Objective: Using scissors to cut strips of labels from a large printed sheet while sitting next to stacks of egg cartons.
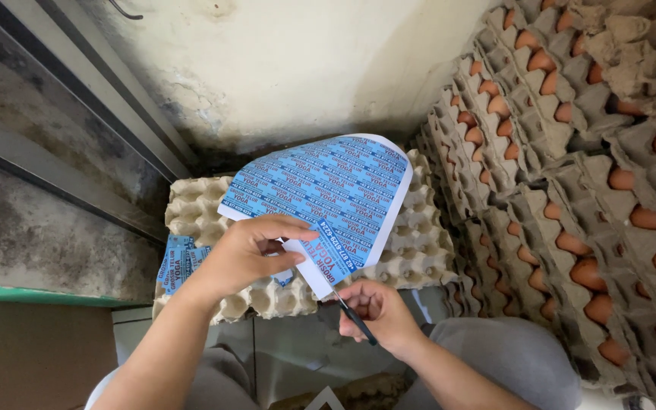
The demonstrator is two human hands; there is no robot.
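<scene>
Two hands in the head view, both busy with one printed sheet (326,199). It's blue with white margins, covered in rows of small repeated labels, and it lies tilted over a stack of empty egg trays (419,243) right in front of the person.

Left hand (248,254) is pinched on the sheet's lower edge, thumb and fingers closed on the paper. Right hand (377,307) is just below it, wrapped around the dark handles of scissors (351,315). The blades point up into the sheet's bottom corner, touching the paper. Can't tell how wide the blades are open, the hand and paper hide that bit.

Some small blue cut labels (178,262) sit in a loose pile on the left side of the trays, just beside the left wrist.

Off to the right there's a big leaning wall of grey trays full of brown eggs (571,197), close against the empty stack. Behind everything is a stained whitish wall (290,68), and a metal frame (62,129) runs along the left. Grey trouser knees (510,357) show at the bottom.
</scene>
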